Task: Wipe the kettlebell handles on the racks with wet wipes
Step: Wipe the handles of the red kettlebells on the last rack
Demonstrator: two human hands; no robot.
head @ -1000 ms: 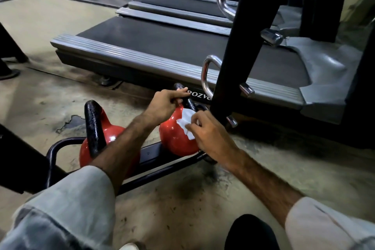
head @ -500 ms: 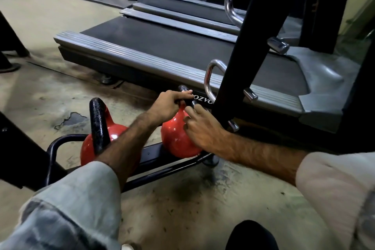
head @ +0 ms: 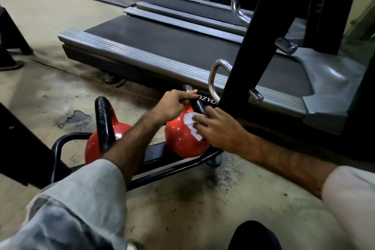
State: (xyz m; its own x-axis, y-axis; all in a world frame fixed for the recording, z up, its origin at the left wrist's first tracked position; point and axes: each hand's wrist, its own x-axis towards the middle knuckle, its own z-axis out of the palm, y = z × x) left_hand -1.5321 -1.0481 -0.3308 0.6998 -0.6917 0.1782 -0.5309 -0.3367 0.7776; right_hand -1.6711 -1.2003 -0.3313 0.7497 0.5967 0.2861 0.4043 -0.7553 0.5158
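White wet wipe under right-hand fingers.

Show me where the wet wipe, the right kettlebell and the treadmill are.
wet wipe (head: 189,121), head view, upper white part.
right kettlebell (head: 178,136), head view, red body.
treadmill (head: 182,46), head view, dark belt.

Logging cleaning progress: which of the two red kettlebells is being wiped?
The right kettlebell, nearer the treadmill: the left hand grips its handle, the right hand presses a white wipe against it. The left kettlebell is untouched.
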